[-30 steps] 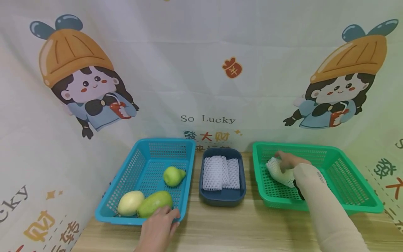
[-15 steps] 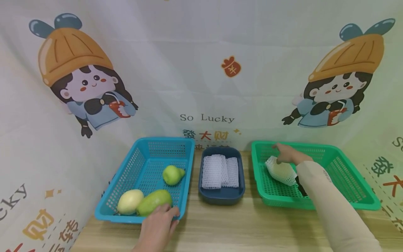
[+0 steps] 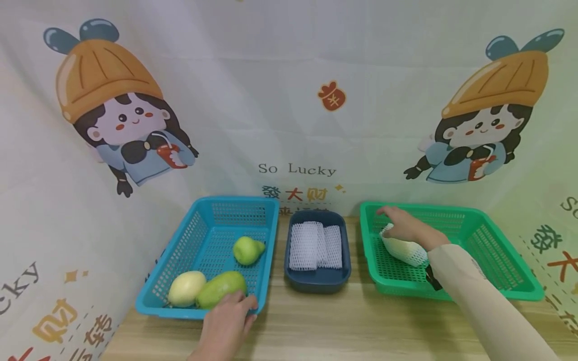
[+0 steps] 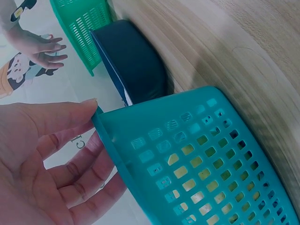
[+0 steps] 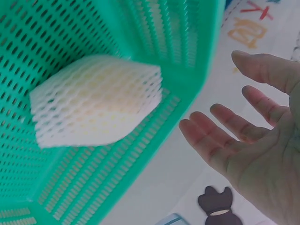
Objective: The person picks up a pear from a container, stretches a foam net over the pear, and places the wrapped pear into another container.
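My left hand [image 3: 228,321] pinches the near rim of the blue basket [image 4: 140,119] between thumb and index finger, with the other fingers loose. Inside that basket lie a green pear [image 3: 247,251], a pale yellow fruit [image 3: 186,289] and a green mango-shaped fruit [image 3: 222,289]. Over the green basket [image 3: 506,255], my right hand [image 3: 408,226] hovers with its fingers spread and nothing in them. Below it, a pale fruit in a white foam net [image 5: 96,103] rests in the basket's left part. The right wrist view shows a gap between hand and net.
Between the two baskets stands a navy container [image 3: 318,287] with several white foam net sleeves [image 3: 304,248]. All three sit on a wooden table [image 3: 325,326]. A printed cloth [image 3: 235,100] hangs close behind them and along the sides.
My right hand has come away from the netted fruit, its fingers rising and straightening, then drifted slightly left. The netted fruit stays in the green basket. My left hand keeps its place.
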The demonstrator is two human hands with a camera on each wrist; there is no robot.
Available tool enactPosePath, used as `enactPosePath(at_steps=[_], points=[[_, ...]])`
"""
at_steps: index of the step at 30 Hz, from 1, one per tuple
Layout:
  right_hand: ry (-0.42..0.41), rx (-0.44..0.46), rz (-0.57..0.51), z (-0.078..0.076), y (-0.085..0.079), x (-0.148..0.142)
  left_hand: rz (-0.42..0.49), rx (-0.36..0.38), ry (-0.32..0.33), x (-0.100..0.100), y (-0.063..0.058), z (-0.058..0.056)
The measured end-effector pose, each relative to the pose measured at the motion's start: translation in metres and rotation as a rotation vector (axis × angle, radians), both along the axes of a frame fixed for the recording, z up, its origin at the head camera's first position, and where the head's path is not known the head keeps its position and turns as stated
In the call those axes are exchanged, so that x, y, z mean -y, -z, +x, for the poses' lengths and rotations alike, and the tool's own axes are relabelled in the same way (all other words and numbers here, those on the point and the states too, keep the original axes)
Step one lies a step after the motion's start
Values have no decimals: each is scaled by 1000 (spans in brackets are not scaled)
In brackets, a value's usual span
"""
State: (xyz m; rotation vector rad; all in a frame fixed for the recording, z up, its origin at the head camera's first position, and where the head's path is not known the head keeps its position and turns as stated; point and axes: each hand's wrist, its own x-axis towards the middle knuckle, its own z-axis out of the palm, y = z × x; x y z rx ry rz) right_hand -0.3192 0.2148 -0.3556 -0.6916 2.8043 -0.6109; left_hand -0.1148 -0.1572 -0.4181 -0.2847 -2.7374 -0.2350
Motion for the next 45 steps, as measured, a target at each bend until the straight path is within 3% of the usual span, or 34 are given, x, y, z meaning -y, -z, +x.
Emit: enactPosePath(at_steps=[16, 26, 36, 45], points=[[-70, -105, 29, 62, 7, 11, -8, 1, 7, 1, 1, 0], [-32, -20, 63, 99, 19, 5, -12, -18, 9, 1, 1, -1], [-10, -237, 101, 116, 37, 0, -11, -11, 11, 2, 0, 0], [147, -398, 189, 130, 47, 11, -2, 13, 11, 1, 0, 0]])
